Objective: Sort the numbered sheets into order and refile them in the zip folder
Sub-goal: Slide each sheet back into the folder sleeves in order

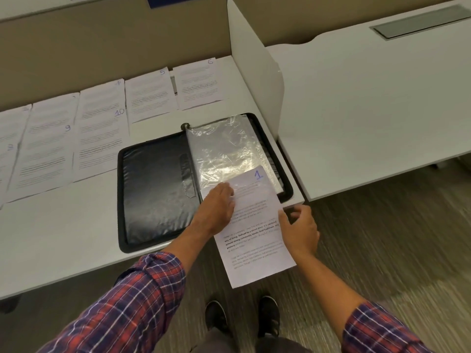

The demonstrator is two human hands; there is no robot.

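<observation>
White desk (pixel 76 238) fills the head view, backed by a beige partition (pixel 102 39) and a white side divider (pixel 254 72), with carpet below and two dark shoes (pixel 242 319) at the bottom edge. Numbered sheets lie in rows across the desk's far side: 6 (pixel 201 84), 5 (pixel 150 95), 10 (pixel 100 146) and 9 (pixel 46 154) can be read (others are too blurred). An open black zip folder (pixel 155 192) lies near the desk's front right corner, its right half holding clear plastic sleeves (pixel 229 149). Sheet 1 (pixel 254 238) slants over the folder's lower right corner and past the desk edge. Left hand (pixel 216 207) presses flat on that sheet's upper part, fingers spread at the sleeve's bottom edge. Right hand (pixel 300 230) pinches the sheet's right edge. Both forearms wear plaid sleeves (pixel 142 296).
</observation>
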